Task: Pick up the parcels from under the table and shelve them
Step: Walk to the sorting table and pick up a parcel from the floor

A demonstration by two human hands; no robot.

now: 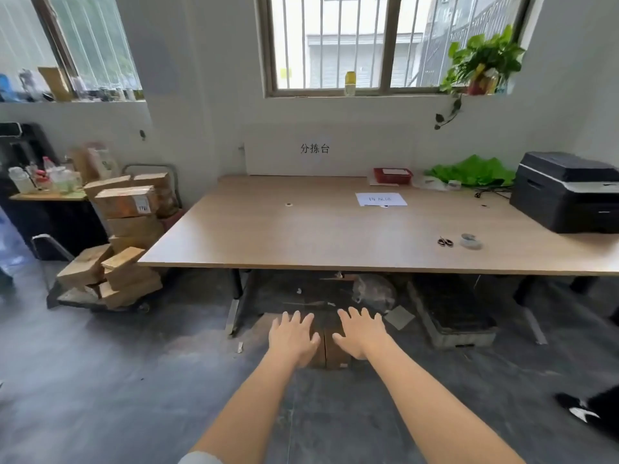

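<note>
Two hands: my left hand [292, 336] and right hand [361, 333] reach forward and down side by side, palms down, toward the floor below the worktop's near edge.
Fingers: spread wide on both hands and holding nothing; I cannot tell whether they touch the box yet.
Parcel: a brown cardboard box [331, 354] on the floor, just in front of the worktop's [335, 236] near edge and partly under it, mostly hidden by my hands.
Why held so: I judge the spread, paired hands are set to take the box by its two sides at once.
Box direction: a seam shows between my hands, running away from me toward the wall; the long axis seems to run the same way, though too little shows to be sure.
Under the worktop: a grey bag-like parcel [373, 291] lies farther back, and a dark tray [452, 316] toward the right.
Left of worktop: more brown boxes [124, 236] stacked on a cart.
</note>
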